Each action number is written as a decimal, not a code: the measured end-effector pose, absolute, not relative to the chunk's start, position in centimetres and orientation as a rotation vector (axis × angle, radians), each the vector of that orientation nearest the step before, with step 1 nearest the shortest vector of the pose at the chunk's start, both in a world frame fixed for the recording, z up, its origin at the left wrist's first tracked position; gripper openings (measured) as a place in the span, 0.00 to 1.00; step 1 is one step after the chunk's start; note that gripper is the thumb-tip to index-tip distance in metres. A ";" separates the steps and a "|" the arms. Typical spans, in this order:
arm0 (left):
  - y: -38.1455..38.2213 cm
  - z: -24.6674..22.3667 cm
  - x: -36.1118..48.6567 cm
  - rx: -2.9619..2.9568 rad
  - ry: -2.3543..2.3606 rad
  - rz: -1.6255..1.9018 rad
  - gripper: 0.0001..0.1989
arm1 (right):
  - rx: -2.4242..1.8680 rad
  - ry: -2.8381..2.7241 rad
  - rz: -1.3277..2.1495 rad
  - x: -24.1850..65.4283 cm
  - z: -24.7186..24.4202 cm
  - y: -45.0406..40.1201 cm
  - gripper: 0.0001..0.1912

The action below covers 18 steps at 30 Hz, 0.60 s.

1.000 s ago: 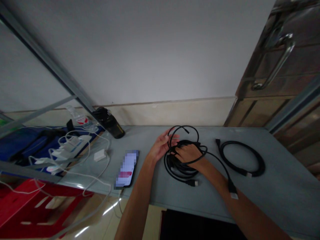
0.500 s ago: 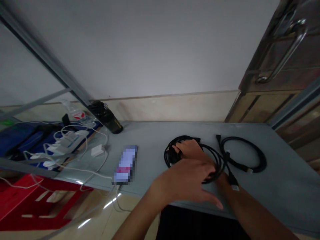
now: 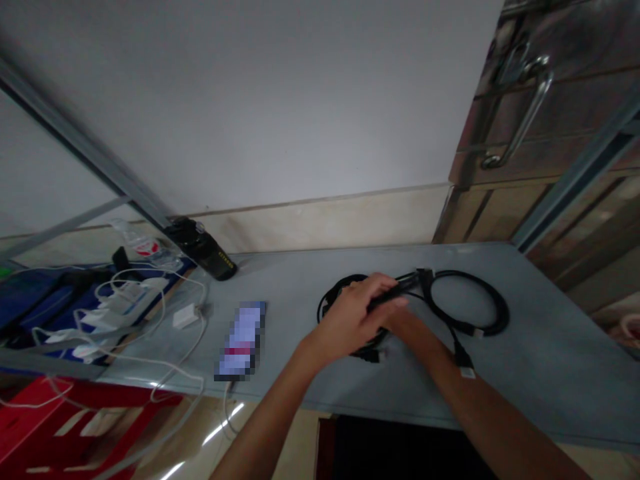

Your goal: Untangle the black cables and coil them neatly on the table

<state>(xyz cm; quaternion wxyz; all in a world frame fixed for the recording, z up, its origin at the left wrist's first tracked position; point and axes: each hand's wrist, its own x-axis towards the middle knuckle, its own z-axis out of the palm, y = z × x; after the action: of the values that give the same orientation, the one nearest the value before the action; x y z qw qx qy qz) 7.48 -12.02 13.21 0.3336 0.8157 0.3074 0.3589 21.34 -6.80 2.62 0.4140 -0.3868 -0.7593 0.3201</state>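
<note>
A coil of black cable (image 3: 330, 290) lies on the grey tabletop (image 3: 295, 280), partly covered by my hands. My left hand (image 3: 347, 313) reaches over it with a black strand of cable between its thumb and fingers. Under and behind it is my right hand (image 3: 401, 320), its fingers hidden, so its grip cannot be seen. One black plug (image 3: 373, 355) sticks out below the hands. Another plug with a white tag (image 3: 464, 363) rests beside my right forearm. To the right lies a second looped black cable (image 3: 500, 300), its upper connector (image 3: 425, 273) close to the strand.
On the left are a phone (image 3: 243, 339), a white adapter (image 3: 186, 315), a dark bottle (image 3: 204, 250), a clear plastic bottle (image 3: 147, 247) and a power strip (image 3: 127, 303) with white wires. A red stool (image 3: 30, 420) stands below. A metal post (image 3: 575, 180) rises at right.
My left hand has moved up and left and closed round a black strand. A plug now shows below the hands. The view has turned slightly right.
</note>
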 end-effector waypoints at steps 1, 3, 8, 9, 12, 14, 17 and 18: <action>-11.0 13.7 7.0 1.998 0.830 1.027 0.14 | -1.029 -1.959 0.749 21.5 2.8 -6.7 0.05; -9.1 14.2 6.0 1.747 0.882 1.148 0.16 | -1.172 -2.142 0.536 21.7 3.3 -6.6 0.06; -5.9 13.0 4.6 1.457 0.809 1.195 0.20 | -1.304 -2.502 -0.015 21.5 4.0 -6.9 0.13; -5.4 12.5 4.4 1.407 0.790 1.226 0.20 | -1.277 -2.498 -0.071 21.5 3.9 -6.9 0.12; -4.0 10.9 3.3 1.192 0.733 1.332 0.22 | -1.109 -2.438 -0.256 21.6 3.4 -6.7 0.08; -3.0 9.6 2.3 1.043 0.706 1.364 0.26 | -0.971 -2.374 -0.369 21.7 3.1 -6.4 0.07; -1.8 7.5 0.9 0.875 0.668 1.376 0.29 | -0.827 -2.305 -0.432 21.9 3.1 -6.0 0.07; -1.6 7.0 0.6 0.828 0.649 1.379 0.29 | -0.802 -2.277 -0.424 22.0 3.2 -5.9 0.07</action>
<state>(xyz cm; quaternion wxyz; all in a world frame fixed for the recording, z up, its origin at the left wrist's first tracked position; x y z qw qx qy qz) 0.56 -1.58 6.97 0.6468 0.3640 0.2855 0.6063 22.01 -5.93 3.19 0.3382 -0.3080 -0.8742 -0.1629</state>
